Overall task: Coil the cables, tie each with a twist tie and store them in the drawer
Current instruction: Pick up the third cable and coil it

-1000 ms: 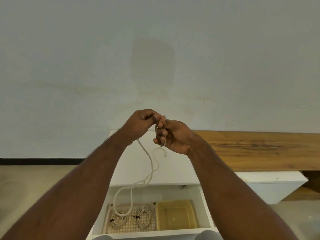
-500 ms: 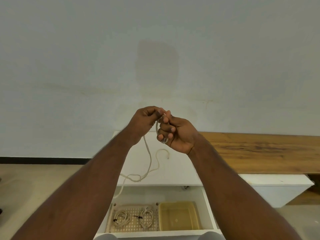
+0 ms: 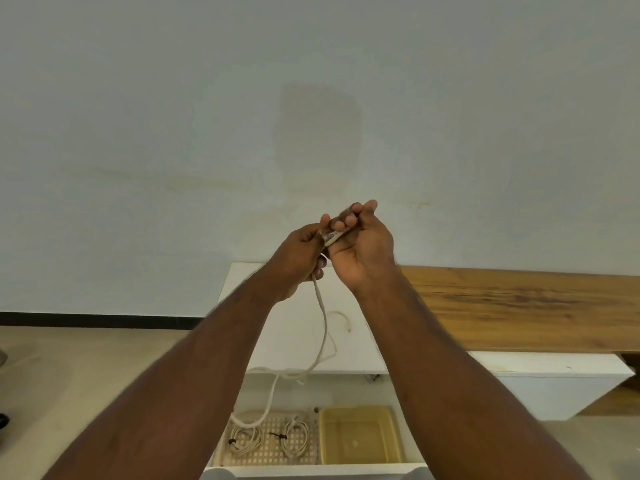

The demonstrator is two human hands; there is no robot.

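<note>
You raised both hands since a second ago, left hand (image 3: 300, 252) and right hand (image 3: 360, 244) each curled tight on the cable (image 3: 321, 336), whose slack trailed off the bench (image 3: 277, 327) toward the drawer (image 3: 401, 379), so coiling had barely begun.

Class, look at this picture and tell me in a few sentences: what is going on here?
A person holds one end of a white cable up in front of a wall, gripped between the left hand and the right hand. The rest hangs loose, trailing over the white cabinet top towards the open drawer. In the drawer, two coiled cables already lie tied in a perforated tray, beside a yellow bin.
</note>
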